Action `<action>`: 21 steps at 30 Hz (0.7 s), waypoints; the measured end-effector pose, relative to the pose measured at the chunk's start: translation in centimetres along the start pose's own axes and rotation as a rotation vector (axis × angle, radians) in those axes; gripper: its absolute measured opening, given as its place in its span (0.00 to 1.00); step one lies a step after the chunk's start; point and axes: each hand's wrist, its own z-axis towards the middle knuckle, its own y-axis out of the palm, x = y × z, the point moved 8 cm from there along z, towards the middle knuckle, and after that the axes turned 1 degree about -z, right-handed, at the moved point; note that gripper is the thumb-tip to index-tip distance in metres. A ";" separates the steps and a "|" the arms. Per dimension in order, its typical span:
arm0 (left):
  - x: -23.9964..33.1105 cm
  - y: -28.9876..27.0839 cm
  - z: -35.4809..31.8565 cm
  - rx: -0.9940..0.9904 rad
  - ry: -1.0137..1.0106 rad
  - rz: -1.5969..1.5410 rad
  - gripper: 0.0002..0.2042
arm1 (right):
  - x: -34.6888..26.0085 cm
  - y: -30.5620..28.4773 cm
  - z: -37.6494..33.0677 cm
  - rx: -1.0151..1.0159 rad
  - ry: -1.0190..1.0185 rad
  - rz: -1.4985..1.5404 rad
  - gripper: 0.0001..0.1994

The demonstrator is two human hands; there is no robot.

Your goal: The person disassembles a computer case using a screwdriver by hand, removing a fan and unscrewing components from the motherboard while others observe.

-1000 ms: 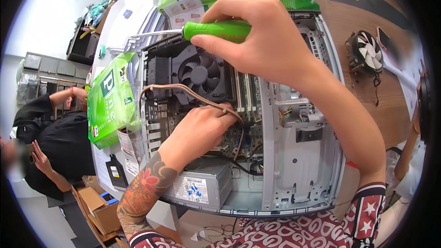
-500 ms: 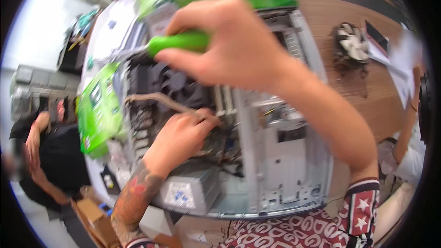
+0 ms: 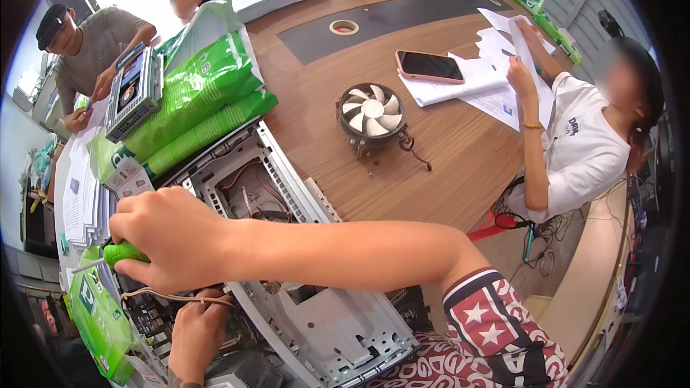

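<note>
My right hand (image 3: 171,238) is closed around the green handle of a screwdriver (image 3: 123,253), its metal shaft pointing left above the open computer case (image 3: 338,320). Lower down, my left hand (image 3: 198,336) reaches inside the case with curled fingers on a tan cable (image 3: 172,296). My right hand and forearm cover much of the case's interior. A grey metal power supply box (image 3: 244,372) sits at its near end.
Green plastic packages (image 3: 208,75) lie behind the case, with a metal drive (image 3: 135,93) on top. A cooling fan (image 3: 371,111), a phone (image 3: 430,67) and papers (image 3: 496,100) lie on the table (image 3: 309,86). People sit around it; one person (image 3: 589,144) at the right holds paper.
The view has swung to the right, so the case and both hands appear farther left and lower. My right hand still grips the screwdriver, and my left hand stays at the cable.
</note>
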 end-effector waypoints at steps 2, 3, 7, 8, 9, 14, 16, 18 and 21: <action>-0.8 -0.2 -0.2 0.032 -0.036 -0.025 0.05 | -0.5 0.4 0.3 -0.001 -0.046 -0.016 0.13; -1.0 -0.3 -0.3 0.054 -0.046 -0.052 0.04 | -0.6 0.5 0.3 0.007 -0.044 0.019 0.13; -1.1 -0.4 -0.5 0.056 -0.001 -0.104 0.04 | -0.8 0.4 0.4 -0.007 -0.034 0.053 0.14; -1.1 -0.3 -0.5 0.063 0.004 -0.099 0.04 | -0.6 0.4 0.4 -0.017 -0.013 0.054 0.14; -1.2 -0.1 -0.5 0.047 0.012 -0.092 0.04 | -0.6 0.3 0.4 -0.010 -0.018 0.058 0.14; 0.5 -1.3 -0.1 -0.123 -0.034 -0.068 0.10 | -0.3 0.5 0.2 -0.005 -0.012 0.048 0.13; 0.5 -1.4 -0.2 -0.091 -0.010 -0.093 0.09 | -0.5 0.5 0.2 -0.006 -0.020 0.053 0.13; 0.7 -1.7 -0.3 -0.062 0.011 -0.119 0.09 | -0.5 0.6 0.2 -0.018 -0.005 0.052 0.13; 1.0 -2.0 -0.4 -0.053 0.005 -0.117 0.09 | -0.6 0.4 0.2 0.003 -0.007 0.052 0.13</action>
